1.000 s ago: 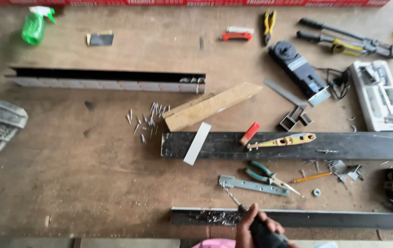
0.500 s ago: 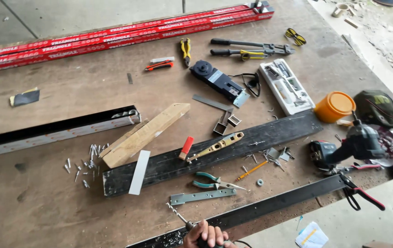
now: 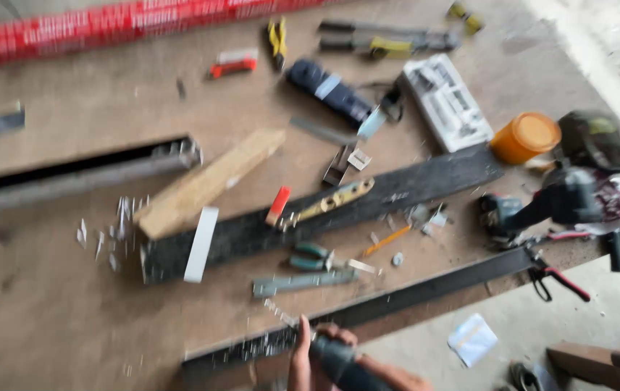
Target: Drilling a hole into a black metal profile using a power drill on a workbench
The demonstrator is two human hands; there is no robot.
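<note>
The view is blurred. At the bottom edge my right hand (image 3: 337, 339) is closed around a dark, round-bodied tool (image 3: 342, 368). The tool's front sits at a long dark metal bar (image 3: 433, 286) that lies along the near table edge. My left hand (image 3: 298, 356) shows as a narrow strip pressed against the tool's left side, and its grip is unclear. Metal shavings (image 3: 277, 313) lie on the bar just left of the hands. Beyond the bar are a grey metal bracket (image 3: 303, 281) and green-handled pliers (image 3: 310, 257).
A wide dark bar (image 3: 397, 188) crosses the table with a white strip (image 3: 201, 242), a red piece (image 3: 278, 205) and a brass level (image 3: 332, 201) on it. There are also a wooden block (image 3: 208, 181), loose screws (image 3: 114, 232), a cordless drill (image 3: 542, 206), an orange tub (image 3: 526, 136) and a red-handled clamp (image 3: 556, 279).
The view has swung right and tilted, bringing in the table's right end and the floor. My hands stay on the dark tool at the near bar.
</note>
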